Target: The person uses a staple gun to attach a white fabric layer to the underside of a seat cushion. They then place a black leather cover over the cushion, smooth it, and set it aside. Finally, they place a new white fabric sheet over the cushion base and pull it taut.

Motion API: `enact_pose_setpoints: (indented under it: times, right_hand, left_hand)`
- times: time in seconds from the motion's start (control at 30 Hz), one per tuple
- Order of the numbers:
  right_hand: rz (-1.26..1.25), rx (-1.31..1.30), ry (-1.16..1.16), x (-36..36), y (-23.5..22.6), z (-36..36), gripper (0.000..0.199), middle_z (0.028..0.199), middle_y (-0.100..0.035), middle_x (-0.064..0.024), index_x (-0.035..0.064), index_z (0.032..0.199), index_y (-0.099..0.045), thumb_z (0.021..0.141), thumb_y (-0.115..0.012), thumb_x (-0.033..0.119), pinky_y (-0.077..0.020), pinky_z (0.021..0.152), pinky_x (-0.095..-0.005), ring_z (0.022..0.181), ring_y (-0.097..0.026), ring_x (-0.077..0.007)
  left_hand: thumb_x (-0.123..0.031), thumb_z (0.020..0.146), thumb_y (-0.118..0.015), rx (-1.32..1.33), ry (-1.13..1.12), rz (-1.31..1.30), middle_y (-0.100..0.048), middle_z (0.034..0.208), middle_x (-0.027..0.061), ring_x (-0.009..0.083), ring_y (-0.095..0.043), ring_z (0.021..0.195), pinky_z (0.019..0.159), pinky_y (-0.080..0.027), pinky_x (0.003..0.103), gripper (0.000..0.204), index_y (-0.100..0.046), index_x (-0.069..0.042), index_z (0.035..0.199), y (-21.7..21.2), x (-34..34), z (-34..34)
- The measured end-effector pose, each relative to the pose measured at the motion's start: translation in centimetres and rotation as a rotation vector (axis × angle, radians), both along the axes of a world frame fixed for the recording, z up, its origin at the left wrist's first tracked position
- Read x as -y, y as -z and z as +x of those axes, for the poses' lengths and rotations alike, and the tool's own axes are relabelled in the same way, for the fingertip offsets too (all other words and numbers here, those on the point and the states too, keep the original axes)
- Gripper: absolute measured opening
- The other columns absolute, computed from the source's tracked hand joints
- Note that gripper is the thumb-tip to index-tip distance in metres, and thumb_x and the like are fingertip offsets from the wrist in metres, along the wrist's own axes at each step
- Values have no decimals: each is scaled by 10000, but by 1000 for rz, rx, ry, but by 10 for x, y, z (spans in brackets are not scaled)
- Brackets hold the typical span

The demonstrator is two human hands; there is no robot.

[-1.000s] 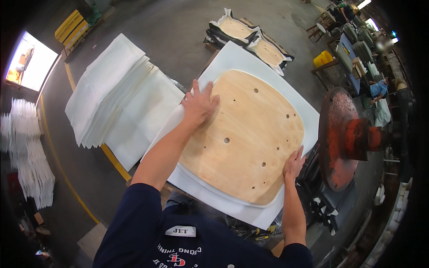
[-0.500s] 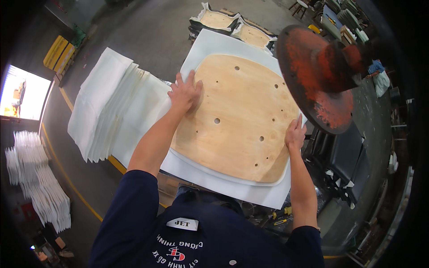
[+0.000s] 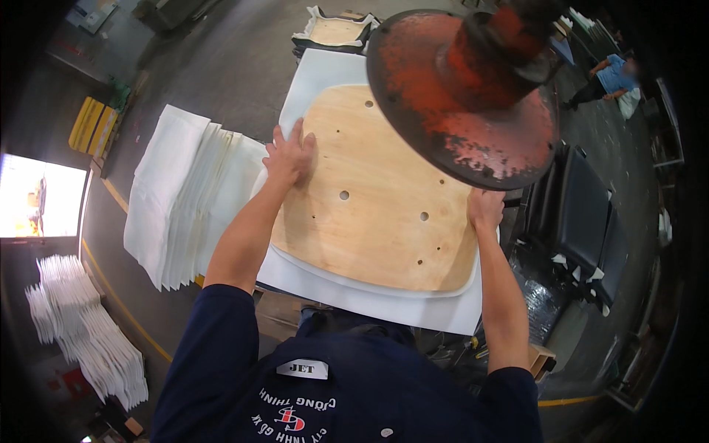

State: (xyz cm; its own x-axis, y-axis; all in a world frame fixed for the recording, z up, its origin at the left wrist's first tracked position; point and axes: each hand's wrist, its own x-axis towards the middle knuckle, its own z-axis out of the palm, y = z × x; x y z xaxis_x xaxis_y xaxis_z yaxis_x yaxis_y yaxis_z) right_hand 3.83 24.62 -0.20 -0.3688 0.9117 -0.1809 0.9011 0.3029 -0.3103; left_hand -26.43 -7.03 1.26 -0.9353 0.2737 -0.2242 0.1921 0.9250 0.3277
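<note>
A pale plywood panel (image 3: 377,199) with rounded corners and several drilled holes lies in front of me. Under it shows the rim of a white padding layer (image 3: 347,276), and below that a larger white sheet (image 3: 458,314). My left hand (image 3: 292,153) rests at the panel's left edge, fingers spread apart. At the right edge, my right hand (image 3: 487,209) is curled round the panel and the padding rim. A worn red lamp-like disc (image 3: 458,96) hides the panel's far right corner and comes close above my right fingertips.
Folded white sheets (image 3: 177,196) are stacked at the left, with another white stack (image 3: 88,332) lower left. Black padded panels (image 3: 572,214) stand at the right. A black-edged wooden seat (image 3: 332,31) lies beyond. A person in blue (image 3: 613,77) is at the far right.
The view has shifted, so the red disc now covers more of the panel's far right part. Both hands keep their places at the panel's edges. A person in blue shows more fully at right.
</note>
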Motion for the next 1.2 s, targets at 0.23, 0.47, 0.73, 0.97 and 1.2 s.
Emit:
enact_pose_setpoints:
  times: [0.23,0.47,0.73,0.97,1.2]
  right_hand:
    - [-24,-22,7,1,-5,-2,607,1579,-320,-244,369,1598,-281,1024,-295,568,-386,1087,-571,1288,-485,-510]
    - [63,15,-41,-5,4,-1,609,1570,-343,-219,367,1591,-301,1019,-308,578,-396,1086,-566,1299,-485,-500]
    - [56,-69,-16,-4,4,-3,607,1551,-372,-264,349,1588,-309,1019,-311,560,-366,1132,-540,1367,-443,-486]
    - [63,-106,-33,-13,19,-2,634,1565,-357,-242,366,1584,-318,996,-322,603,-371,1120,-546,1338,-473,-485]
    - [53,-109,-15,-11,17,2,650,1586,-336,-226,382,1584,-312,980,-325,622,-355,1130,-551,1348,-467,-484]
  left_hand:
    - [-634,965,-424,24,-2,18,-184,1649,193,515,-350,1380,1068,-332,674,673,-320,-367,1574,-2,3,2]
    - [-639,964,-416,-7,-6,48,-197,1639,207,524,-363,1369,1063,-339,681,679,-326,-355,1574,3,3,4]
    - [-638,978,-380,-64,34,20,-219,1625,226,529,-358,1374,1076,-337,671,683,-311,-329,1583,8,3,5]
    - [-645,982,-368,-53,30,23,-218,1624,230,533,-363,1366,1074,-335,668,688,-305,-323,1587,10,6,6]
    - [-650,981,-369,-60,35,27,-229,1620,225,529,-373,1362,1075,-337,666,684,-323,-323,1580,11,3,3]
